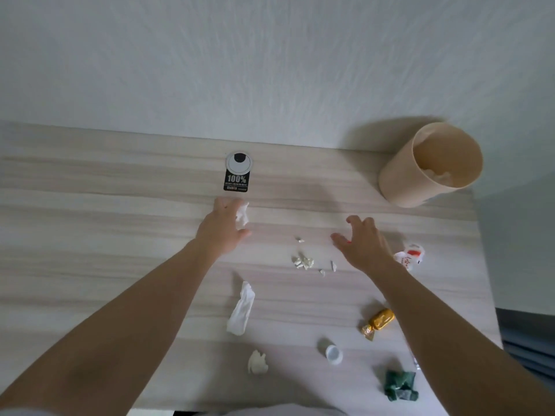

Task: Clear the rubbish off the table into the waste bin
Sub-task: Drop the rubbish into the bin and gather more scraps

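Note:
A beige waste bin (399,175) stands at the table's far right with some white paper inside. My left hand (220,228) is closed around a crumpled white tissue (242,216) near the table's far middle. My right hand (362,241) hovers open, fingers spread, holding nothing. Rubbish lies on the wooden table (105,235): a twisted white tissue (241,309), small paper scraps (304,261), a red-and-white wrapper (410,256), a gold candy wrapper (377,322), a white bottle cap (334,353), a cream crumpled scrap (257,362) and a green crumpled wrapper (401,385).
A round cable grommet with a black label (237,172) sits at the table's back edge against the white wall. The table's right edge drops off beyond the bin, with dark flooring (528,340) below.

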### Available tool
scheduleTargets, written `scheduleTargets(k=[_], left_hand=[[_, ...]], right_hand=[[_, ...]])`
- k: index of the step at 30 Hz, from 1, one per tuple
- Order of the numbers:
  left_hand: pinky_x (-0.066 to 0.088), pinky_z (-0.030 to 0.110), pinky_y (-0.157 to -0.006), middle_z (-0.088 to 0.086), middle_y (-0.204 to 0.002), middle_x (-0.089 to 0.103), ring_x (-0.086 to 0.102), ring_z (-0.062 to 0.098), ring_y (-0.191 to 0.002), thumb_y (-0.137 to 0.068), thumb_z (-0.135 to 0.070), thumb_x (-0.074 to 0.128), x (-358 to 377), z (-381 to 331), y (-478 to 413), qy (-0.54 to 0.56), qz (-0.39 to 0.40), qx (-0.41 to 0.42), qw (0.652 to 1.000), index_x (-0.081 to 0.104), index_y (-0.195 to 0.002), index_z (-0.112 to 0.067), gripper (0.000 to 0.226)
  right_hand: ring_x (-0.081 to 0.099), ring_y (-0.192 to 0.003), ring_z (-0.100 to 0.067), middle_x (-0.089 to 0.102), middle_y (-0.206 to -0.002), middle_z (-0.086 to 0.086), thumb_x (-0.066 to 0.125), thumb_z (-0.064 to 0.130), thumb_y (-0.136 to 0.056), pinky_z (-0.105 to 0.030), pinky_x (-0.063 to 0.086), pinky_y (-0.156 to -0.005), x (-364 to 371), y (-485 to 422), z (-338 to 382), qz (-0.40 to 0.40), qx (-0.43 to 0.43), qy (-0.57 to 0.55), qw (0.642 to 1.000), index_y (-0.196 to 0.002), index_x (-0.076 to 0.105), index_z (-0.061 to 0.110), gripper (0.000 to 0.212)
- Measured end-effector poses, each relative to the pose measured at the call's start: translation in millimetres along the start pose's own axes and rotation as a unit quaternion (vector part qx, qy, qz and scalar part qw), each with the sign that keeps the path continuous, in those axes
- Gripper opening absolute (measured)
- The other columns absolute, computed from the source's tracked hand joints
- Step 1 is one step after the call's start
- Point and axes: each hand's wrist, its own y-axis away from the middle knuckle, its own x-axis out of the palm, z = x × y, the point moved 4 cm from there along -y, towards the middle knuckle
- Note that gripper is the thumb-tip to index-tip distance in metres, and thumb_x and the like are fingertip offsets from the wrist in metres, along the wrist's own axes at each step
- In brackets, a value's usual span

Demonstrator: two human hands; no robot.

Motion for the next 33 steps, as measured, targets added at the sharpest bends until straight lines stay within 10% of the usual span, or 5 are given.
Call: scheduleTargets(k=[15,23,33], left_hand=[[0.038,0.036,-0.069,0.012,-0.088,0.052,0.053,0.035,-0.084,-0.086,-0.018,0.05,10.8,-2.7,10.9,-0.04,0.008,0.02,0.999,0.042,-0.08,-0.013,0.011],[0.046,0.033,-0.063,0.001,-0.092,0.055,0.056,0.026,-0.076,-0.08,0.006,0.039,-15.6,-16.3,25.4,0.015,0.004,0.035,0.999,0.049,-0.109,-0.019,0.04],[0.043,0.03,-0.063,-0.002,-0.068,0.058,0.055,0.023,-0.071,-0.084,-0.036,0.06,-74.6,-11.4,71.8,0.028,-0.077,0.075,0.994,0.058,-0.071,-0.021,0.02]], right_hand=[[0.054,-0.091,-0.03,0.048,-0.107,-0.011,0.052,0.034,-0.089,-0.042,0.051,-0.075,17.9,7.9,-5.1,0.009,0.04,-0.001,0.999,-0.109,0.049,0.015,0.028],[0.052,-0.071,-0.022,0.053,-0.088,-0.006,0.049,0.023,-0.084,-0.034,0.048,-0.06,-6.5,25.7,3.5,-0.018,0.048,-0.024,0.998,-0.088,0.051,0.011,0.013],[0.057,-0.072,-0.028,0.058,-0.072,-0.006,0.044,0.029,-0.088,-0.031,0.044,-0.056,-29.2,80.2,23.7,-0.084,0.034,0.003,0.996,-0.08,0.054,0.013,0.02]])
